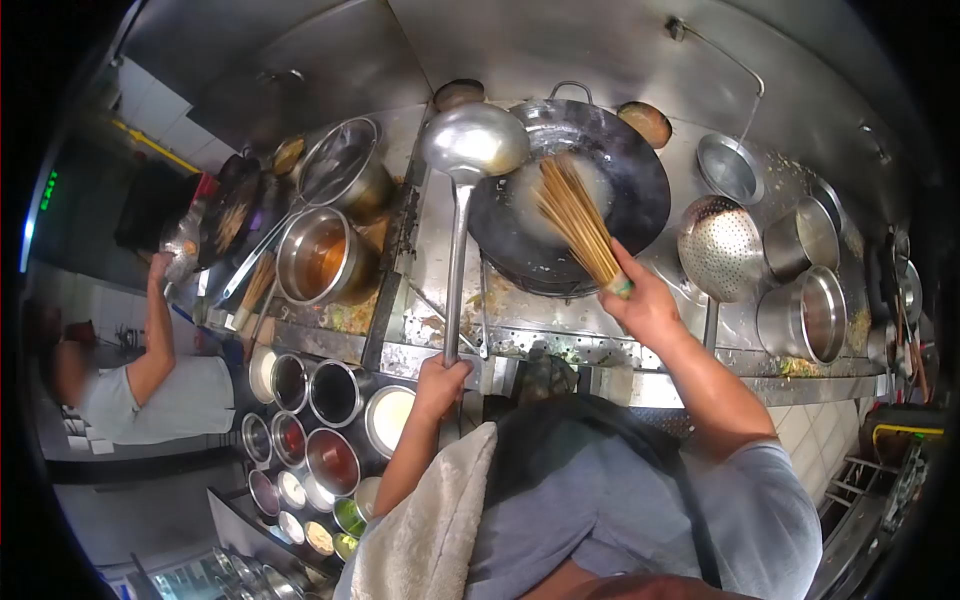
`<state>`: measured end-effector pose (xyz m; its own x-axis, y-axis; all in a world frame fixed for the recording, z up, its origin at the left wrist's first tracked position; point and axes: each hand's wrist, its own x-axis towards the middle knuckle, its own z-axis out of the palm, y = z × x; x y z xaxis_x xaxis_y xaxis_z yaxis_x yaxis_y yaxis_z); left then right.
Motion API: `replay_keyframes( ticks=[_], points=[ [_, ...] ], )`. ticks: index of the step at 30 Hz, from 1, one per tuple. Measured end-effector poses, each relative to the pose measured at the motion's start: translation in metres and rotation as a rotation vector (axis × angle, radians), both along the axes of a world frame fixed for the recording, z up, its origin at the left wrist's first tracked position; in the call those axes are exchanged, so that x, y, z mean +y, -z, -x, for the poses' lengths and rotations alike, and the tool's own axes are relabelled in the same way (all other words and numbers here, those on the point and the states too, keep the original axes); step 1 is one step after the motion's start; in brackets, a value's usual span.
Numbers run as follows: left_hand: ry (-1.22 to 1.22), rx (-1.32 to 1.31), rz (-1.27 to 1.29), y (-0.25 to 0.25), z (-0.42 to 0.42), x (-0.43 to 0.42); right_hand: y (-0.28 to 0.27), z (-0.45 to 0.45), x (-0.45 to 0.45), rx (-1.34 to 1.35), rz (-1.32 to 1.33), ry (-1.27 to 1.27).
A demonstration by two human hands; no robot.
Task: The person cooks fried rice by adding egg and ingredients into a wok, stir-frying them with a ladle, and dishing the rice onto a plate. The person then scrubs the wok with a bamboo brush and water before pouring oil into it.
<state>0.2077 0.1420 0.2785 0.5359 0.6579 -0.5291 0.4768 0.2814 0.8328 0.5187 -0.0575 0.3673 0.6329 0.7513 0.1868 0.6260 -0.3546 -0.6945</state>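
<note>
My left hand is wrapped round the handle of a large metal ladle, whose bowl is raised beside the wok's left edge. In my right hand is a bamboo brush, gripped at its bound end, with its bristles reaching down over the middle of a dark wok. Cloudy liquid lies in the wok's bottom. Whether the bristle tips touch it, I cannot tell. A perforated skimmer rests to the right of the wok.
Metal pots stand on the right, and a pot of brown liquid on the left. Several ingredient containers sit at the lower left. A water spout hangs above a strainer. Another person works at far left.
</note>
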Motion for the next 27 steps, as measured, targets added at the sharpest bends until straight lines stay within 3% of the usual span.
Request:
replay_keyframes(
  ticks=[3,5,8,11,12,15,16,19,22,25,27],
  points=[
    [-0.066,0.018,0.008,0.011,0.007,0.008,0.001,-0.018,-0.003,-0.085,-0.089,0.069],
    [-0.035,0.033,-0.029,0.022,0.027,0.019,-0.051,-0.028,0.004,-0.19,-0.196,0.139],
    [0.048,0.075,-0.099,0.012,0.045,0.023,-0.099,-0.068,0.008,-0.541,0.031,-0.132],
    [0.048,0.143,-0.102,0.005,0.059,0.019,-0.107,-0.112,0.004,-0.784,0.5,-0.238],
    [0.053,0.113,-0.117,0.004,0.062,0.017,-0.113,-0.113,-0.002,-0.723,0.478,-0.179],
    [0.044,0.105,-0.16,-0.001,0.065,0.011,-0.129,-0.081,-0.004,-0.524,-0.042,0.05],
    [0.052,0.113,-0.195,-0.002,0.065,0.009,-0.124,-0.067,0.0,-0.572,-0.248,0.053],
    [0.058,0.04,-0.295,0.004,0.068,0.009,-0.087,-0.051,-0.012,-0.306,0.208,-0.154],
    [0.084,0.132,-0.44,-0.01,0.071,0.005,-0.065,-0.088,-0.037,-0.401,0.4,-0.179],
    [0.096,0.242,-0.565,-0.017,0.079,0.008,-0.113,-0.092,-0.029,-0.466,-0.028,-0.041],
    [0.14,0.289,-0.707,-0.002,0.091,0.021,-0.155,-0.091,-0.019,-0.645,-0.219,-0.154]
  ],
)
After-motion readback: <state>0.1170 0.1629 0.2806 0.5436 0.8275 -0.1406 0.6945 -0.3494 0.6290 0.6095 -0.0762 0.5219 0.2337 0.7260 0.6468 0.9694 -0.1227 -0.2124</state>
